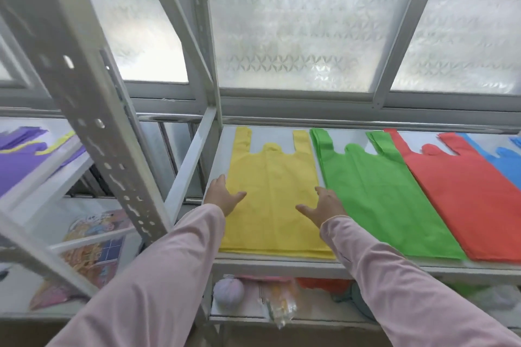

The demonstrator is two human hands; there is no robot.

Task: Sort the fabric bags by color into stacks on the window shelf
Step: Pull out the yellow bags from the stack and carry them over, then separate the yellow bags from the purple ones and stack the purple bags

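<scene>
Reaching left hand (224,196): lay flat and uncurled, fingers (222,181) straight, gripping nothing; rested on the left edge of the yellow stack (272,166).
right hand (324,205): likewise flat, thumb splayed inward, holding nothing; rested where yellow met the green stack (375,191).
yellow stack: sat between the two sets of fingers, handles pointing beyond the fingertips toward the window (296,36).
green stack: lay just outside the right fingers, touching the yellow edge.
red stack (465,191): lay beyond the green, side by side against it.
blue stack (507,166): farthest from the right fingers, cut off by the frame.
shelf (282,263): ran beneath both palms.
purple bags (19,155): well apart, outside the left fingers, on a neighbouring rack.
</scene>
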